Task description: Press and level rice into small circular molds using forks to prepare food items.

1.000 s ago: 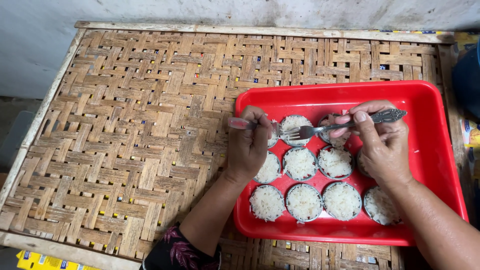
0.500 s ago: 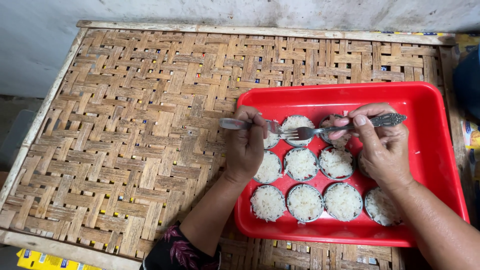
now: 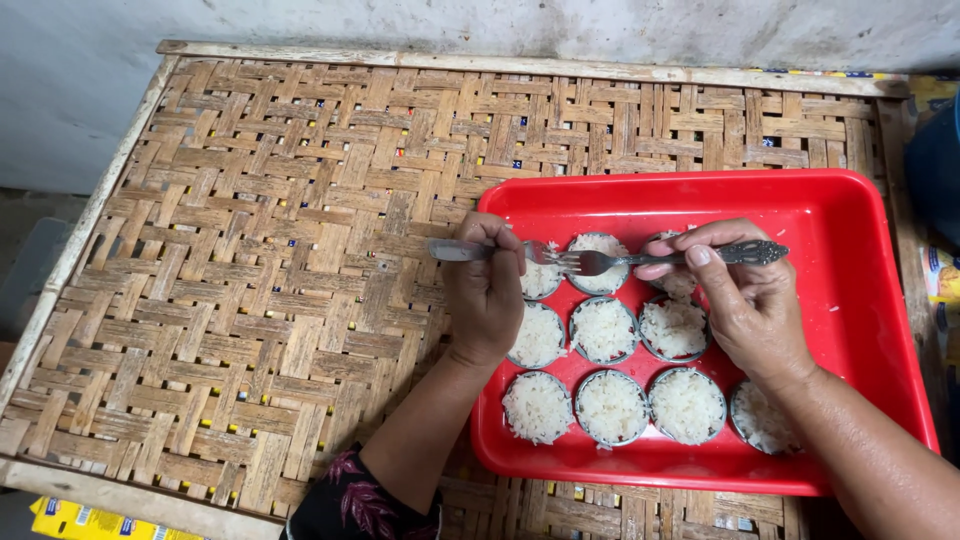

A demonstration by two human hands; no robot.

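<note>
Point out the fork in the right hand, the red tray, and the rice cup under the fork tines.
fork (image 3: pixel 680 257), head view, middle of its handle.
red tray (image 3: pixel 850 260), head view, bare floor.
rice cup (image 3: pixel 600 275), head view, rice surface.

A woven bamboo table top (image 3: pixel 270 250) fills most of the view, its flat strips crossed in a basket pattern, brown and worn, with small gaps showing blue and yellow beneath. A pale wooden frame (image 3: pixel 520 64) borders it, running along 12 o'clock and down the 9 o'clock side. Beyond it at 12 o'clock stands a grey, stained wall (image 3: pixel 480 20). At 7 o'clock a yellow packet (image 3: pixel 90 520) with blue marks peeps out below the frame. At 3 o'clock a dark blue object (image 3: pixel 935 165) sits at the edge, too cropped to identify, with another yellow printed wrapper (image 3: pixel 942 275) just below it
</note>
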